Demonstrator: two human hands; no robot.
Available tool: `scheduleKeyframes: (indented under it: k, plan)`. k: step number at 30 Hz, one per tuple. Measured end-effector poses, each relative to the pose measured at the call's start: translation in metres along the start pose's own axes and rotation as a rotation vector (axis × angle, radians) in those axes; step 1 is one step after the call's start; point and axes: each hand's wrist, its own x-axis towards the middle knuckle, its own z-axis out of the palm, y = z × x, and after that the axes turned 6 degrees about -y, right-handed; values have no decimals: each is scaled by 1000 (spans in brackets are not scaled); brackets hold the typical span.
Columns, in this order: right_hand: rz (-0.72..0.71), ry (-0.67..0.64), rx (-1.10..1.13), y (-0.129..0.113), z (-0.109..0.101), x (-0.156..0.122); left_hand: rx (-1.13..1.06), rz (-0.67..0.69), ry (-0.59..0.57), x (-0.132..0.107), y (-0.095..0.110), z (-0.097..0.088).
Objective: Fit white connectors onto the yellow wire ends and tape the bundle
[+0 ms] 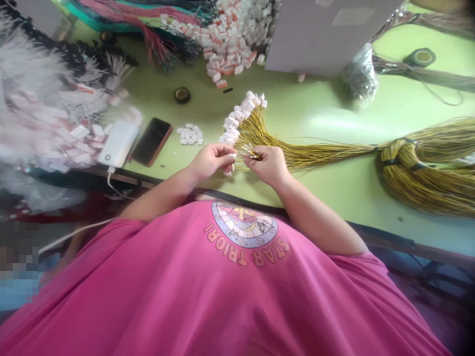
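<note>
Pinching connector (233, 155) in left fingers (223, 160), wire ends (248, 150) in right fingers (261, 163), at fanned end of bundle (315, 154) on bench (315, 101).

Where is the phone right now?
In the head view, left of centre, the phone lies between the white device and the small pile of white connectors.

Yellow wires (326, 153), white connectors (233, 121), pale-green table (334, 190), bright pink shirt (208, 306) (with a lavender-rimmed print (245, 225)).
</note>
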Motion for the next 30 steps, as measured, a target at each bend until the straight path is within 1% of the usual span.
scheduleKeyframes:
  k: [4,8,10,12,14,16,17,18,19,21,22,23,24,26,28,30]
  plan:
    - [-13,-9,-51,-1,1,0,43,-26,28,1,0,2]
    - [-34,-44,-68,2,6,-1,110,-82,16,3,1,10]
    - [-29,-61,-72,4,7,-1,164,-90,15,3,1,12]
    - [-19,-95,-74,7,8,0,250,-86,15,0,1,11]
    - [-24,-141,-77,8,6,2,374,-79,-10,-5,2,4]
    - [-76,-161,-55,8,2,4,544,-67,-29,-11,5,-8]
    - [-107,-154,-25,8,0,5,652,-59,-13,-13,8,-15]
    - [-126,-142,17,8,-2,5,772,-46,36,-15,11,-24]
    - [-126,-135,65,7,-4,5,902,-28,116,-15,14,-32]
    - [-67,-154,151,5,-8,5,1155,3,310,-12,18,-48]
    - [-28,-175,177,4,-10,5,1258,5,384,-10,19,-55]
    - [2,-201,193,3,-11,5,1337,-4,425,-7,19,-60]
    - [21,-226,203,2,-12,4,1393,-25,431,-4,18,-64]
    - [38,-247,215,0,-13,3,1444,-66,403,1,16,-69]
    - [50,-242,205,-2,-13,3,1451,-77,380,3,13,-70]
    - [64,-220,186,-2,-12,3,1421,-56,383,2,13,-67]
